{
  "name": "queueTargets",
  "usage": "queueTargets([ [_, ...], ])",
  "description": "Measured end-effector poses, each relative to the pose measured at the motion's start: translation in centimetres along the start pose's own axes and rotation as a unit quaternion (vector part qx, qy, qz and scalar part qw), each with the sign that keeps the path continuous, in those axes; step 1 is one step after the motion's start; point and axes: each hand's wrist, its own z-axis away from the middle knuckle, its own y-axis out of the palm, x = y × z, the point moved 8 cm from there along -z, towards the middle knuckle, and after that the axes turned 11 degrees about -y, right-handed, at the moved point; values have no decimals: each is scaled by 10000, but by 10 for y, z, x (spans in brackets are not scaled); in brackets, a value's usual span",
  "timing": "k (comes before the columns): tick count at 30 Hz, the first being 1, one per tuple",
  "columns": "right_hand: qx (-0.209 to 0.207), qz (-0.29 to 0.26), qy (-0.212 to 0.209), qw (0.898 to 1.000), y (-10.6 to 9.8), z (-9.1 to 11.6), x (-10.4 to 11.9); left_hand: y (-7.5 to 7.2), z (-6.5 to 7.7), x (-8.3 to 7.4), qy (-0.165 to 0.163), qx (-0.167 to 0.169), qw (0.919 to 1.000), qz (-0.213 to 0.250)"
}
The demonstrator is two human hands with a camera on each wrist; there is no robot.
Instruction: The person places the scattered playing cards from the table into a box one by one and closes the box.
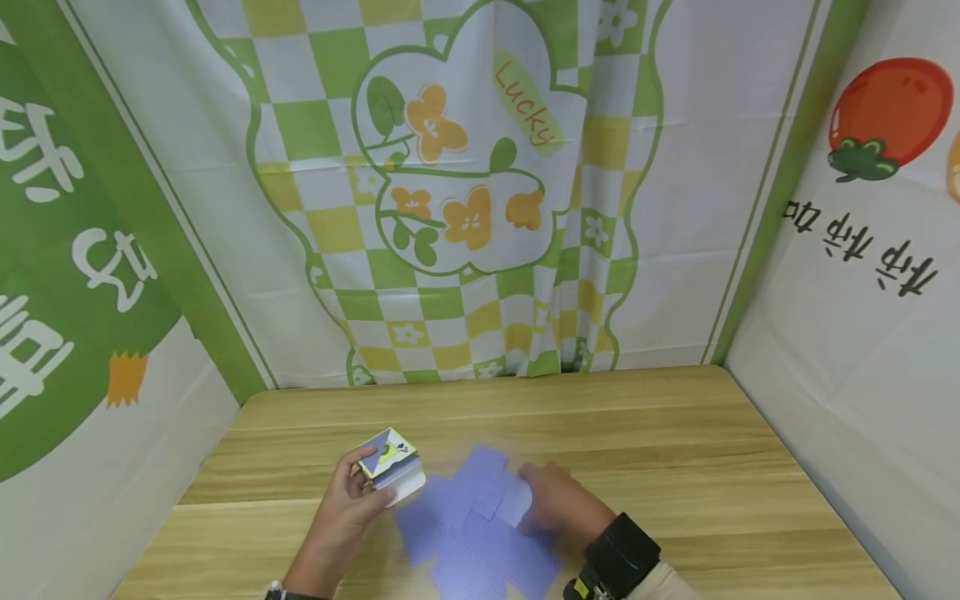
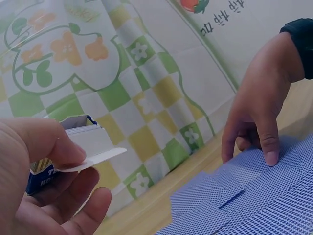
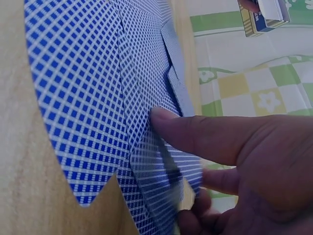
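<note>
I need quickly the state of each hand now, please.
Left hand: closed, holding the card box.
Right hand: closed, pinching at least one blue-patterned card.

A small card box (image 1: 387, 450), tilted, sits in the left grip (image 1: 354, 490) above the counter (image 1: 637, 425), left of the cards. Its end is open, a white flap (image 1: 407, 483) sticking out to the near right; a dark blue side carries pale lettering. The playing cards (image 1: 459, 518) lie face down in a loose, overlapping spread, their backs a blue-and-white lattice. The right grip (image 1: 561, 500) pinches the spread's right edge; blur leaves it unclear how many cards it holds.
</note>
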Motion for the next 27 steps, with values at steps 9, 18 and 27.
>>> queueTargets([
  [9,-627,-473,-291,9965,-16,-1,-10,8,2,-1,127,77,9998,-106],
  [18,-1545,-997,-361,9823,-52,9,5,15,4,-4,157,93,9998,-60],
  [27,-668,-3560,-1313,9228,-54,24,63,23,0,-3,31,170,9996,-218],
])
